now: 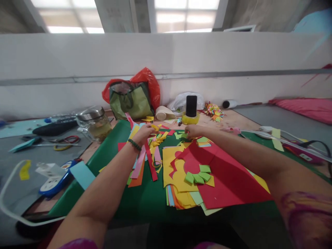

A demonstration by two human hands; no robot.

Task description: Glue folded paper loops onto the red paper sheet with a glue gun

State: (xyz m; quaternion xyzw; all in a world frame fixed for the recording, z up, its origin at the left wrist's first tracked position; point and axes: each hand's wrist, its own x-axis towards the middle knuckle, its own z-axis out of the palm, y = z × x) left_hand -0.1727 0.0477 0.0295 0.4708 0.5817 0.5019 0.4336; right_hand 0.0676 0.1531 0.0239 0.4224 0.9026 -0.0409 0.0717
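Note:
My left hand (145, 133), with a dark beaded bracelet at the wrist, reaches to the far side of the green mat (153, 197). Its fingers are curled at a yellow paper piece (155, 127). My right hand (192, 131) is bent down beside small green paper pieces (178, 135); what its fingers touch is hidden. Between the hands lie yellow and red scraps. Nearer, green folded pieces (198, 178) rest on red paper (230, 176) and yellow sheets (168, 169). Coloured strips (140, 166) lie below my left hand.
At the left are a glass jar (97, 126), scissors (68, 140) and a blue-and-white power strip (55, 181). Behind stand a green bag (132, 102) and a phone (191, 106) on yellow tape (190, 119). A colourful paper ornament (214, 111) and a clear tube (287, 138) are at the right.

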